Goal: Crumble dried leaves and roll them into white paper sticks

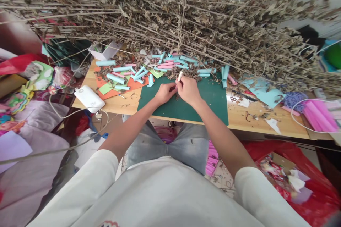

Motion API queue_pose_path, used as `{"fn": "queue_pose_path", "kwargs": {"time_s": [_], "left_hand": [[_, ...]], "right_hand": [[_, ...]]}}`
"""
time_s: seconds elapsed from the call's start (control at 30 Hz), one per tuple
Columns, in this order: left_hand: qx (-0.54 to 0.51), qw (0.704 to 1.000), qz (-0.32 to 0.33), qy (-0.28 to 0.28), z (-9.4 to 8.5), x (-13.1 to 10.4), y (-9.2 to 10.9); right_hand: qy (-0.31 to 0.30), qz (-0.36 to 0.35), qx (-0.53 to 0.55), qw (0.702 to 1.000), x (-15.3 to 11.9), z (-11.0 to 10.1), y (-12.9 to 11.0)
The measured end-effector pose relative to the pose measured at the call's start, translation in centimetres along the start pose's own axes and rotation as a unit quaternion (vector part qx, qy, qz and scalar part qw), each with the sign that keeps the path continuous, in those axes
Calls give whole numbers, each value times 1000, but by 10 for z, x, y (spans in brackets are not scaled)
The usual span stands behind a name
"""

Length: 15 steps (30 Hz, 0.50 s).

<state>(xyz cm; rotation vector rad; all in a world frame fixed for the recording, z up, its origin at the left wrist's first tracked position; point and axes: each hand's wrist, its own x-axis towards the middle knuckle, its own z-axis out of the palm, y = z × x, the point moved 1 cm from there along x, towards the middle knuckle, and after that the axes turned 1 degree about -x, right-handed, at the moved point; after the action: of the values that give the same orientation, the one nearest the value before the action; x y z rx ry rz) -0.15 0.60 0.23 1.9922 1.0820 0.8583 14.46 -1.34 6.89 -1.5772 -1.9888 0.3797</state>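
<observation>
Both hands meet over the green mat point(213, 103) on the wooden table. My right hand point(188, 88) is closed around a small pale stick-like piece point(180, 76) whose tip points up and away. Beside it, touching at the fingertips, my left hand point(165, 93) has its fingers pressed together; whatever they hold is too small to make out. Just beyond the hands lie dry leaf crumbs point(170, 73) and several rolled blue paper tubes point(138, 72) mixed with pink ones point(166, 65).
A large heap of dried stalks point(160, 17) spans the table's back. A white power bank point(89, 98) with a cable sits at the left edge. Blue paper point(263, 90), purple string point(294, 101) and pink paper point(319, 115) lie right. A red bag point(317, 170) stands below.
</observation>
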Motion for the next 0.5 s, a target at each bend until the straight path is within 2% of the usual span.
{"fn": "queue_pose_path", "kwargs": {"time_s": [0.2,0.5], "left_hand": [[-9,1000,-1,1,0,0,2],[-7,1000,-2,-5,-1,0,0]], "right_hand": [[-8,10,16,1000,3,1,5],[20,3,34,999,-6,3,2]]}}
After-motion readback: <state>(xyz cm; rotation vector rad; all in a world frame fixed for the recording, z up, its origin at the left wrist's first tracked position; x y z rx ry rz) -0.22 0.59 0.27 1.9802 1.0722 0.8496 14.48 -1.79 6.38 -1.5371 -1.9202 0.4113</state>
